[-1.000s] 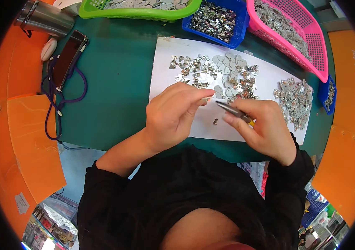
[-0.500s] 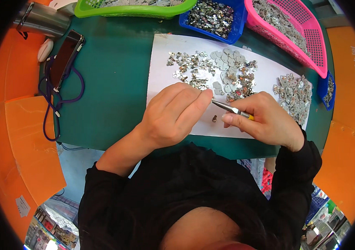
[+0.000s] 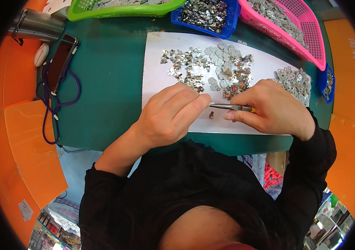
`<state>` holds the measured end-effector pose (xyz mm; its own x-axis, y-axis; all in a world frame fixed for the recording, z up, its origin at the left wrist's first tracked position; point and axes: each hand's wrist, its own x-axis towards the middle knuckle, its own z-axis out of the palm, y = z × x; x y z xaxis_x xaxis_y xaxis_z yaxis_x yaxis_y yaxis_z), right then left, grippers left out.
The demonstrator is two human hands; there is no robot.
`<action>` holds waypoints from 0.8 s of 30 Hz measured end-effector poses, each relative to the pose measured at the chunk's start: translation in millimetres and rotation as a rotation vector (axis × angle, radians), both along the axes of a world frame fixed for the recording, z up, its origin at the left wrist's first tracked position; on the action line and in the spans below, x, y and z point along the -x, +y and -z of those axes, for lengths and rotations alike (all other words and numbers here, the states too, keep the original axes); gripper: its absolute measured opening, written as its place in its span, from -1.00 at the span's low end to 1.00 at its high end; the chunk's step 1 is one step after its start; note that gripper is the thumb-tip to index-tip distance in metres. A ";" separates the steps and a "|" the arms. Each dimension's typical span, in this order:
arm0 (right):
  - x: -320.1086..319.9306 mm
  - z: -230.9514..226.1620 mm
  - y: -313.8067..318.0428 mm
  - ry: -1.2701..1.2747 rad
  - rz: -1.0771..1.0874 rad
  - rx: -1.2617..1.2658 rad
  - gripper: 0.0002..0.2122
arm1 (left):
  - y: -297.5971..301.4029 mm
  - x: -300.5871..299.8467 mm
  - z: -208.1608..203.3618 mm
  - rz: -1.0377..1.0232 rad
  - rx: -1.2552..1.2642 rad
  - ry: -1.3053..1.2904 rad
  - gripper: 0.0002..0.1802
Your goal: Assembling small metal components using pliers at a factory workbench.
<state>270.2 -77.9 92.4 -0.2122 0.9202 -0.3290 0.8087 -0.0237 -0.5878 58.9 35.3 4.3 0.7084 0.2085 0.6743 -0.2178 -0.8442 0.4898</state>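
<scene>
My right hand (image 3: pixel 271 106) is wrapped round needle-nose pliers (image 3: pixel 224 106) with a yellow handle, held nearly level and pointing left. Their tips meet the fingertips of my left hand (image 3: pixel 170 111), which pinches a tiny piece mostly hidden by the fingers. Both hands are over a white board (image 3: pixel 154 75). A single small metal fitting (image 3: pixel 211 115) stands on it just below the pliers. Beyond my hands lie small silver fittings (image 3: pixel 185 59), flat grey plates (image 3: pixel 221 54) and a pile of fittings with coloured stones (image 3: pixel 238 83).
More assembled metal pieces (image 3: pixel 294 81) lie at the board's right end. Along the far edge stand a green basket (image 3: pixel 123 13), a blue tray (image 3: pixel 231 25) and a pink basket (image 3: pixel 317 46). A small blue tray (image 3: pixel 323 85) is at right. A phone (image 3: pixel 60 62) with a purple cord and a steel cup (image 3: pixel 40 25) sit left.
The pliers have turned from a slant to nearly level, their tips still at my left fingertips. My right hand has shifted slightly right and up. The whole view has shifted a little.
</scene>
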 end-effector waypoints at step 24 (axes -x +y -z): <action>24.3 1.5 -11.1 -0.271 0.197 -0.302 -0.84 | -8.2 0.2 -0.8 -0.095 0.537 0.053 -0.92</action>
<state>245.9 -89.0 90.9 0.0334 0.9977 -0.0594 0.9315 -0.0526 -0.3598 58.7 27.1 5.1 0.6996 0.5784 0.4195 -0.1160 -0.4874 0.8654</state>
